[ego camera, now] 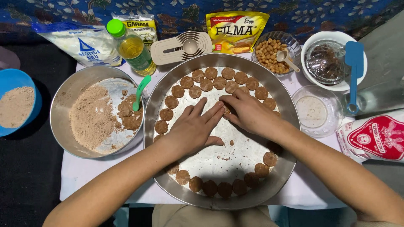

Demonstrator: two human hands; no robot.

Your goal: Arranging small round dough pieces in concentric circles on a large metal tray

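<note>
Left hand: lying flat, palm down, inside the round metal tray, its fingers stretched out and slightly apart, gripping nothing; the fingertips are reaching toward the right hand.
Right hand: resting in the upper middle of the tray, its fingers drawn together and pressing on a small brown dough disc that is mostly hidden under them.
Dough disc: sitting on the tray floor just below the upper row of discs, between the two hands' fingertips.
Other discs: lining the tray's rim in a ring, with a second row forming along the top and left.
Metal bowl: standing left of the tray, holding brown crumbly dough and a green spoon.
Back of the tabletop: an oil bottle, a bowl of peanuts and a blue spatula are standing behind and to the right of the tray.
</note>
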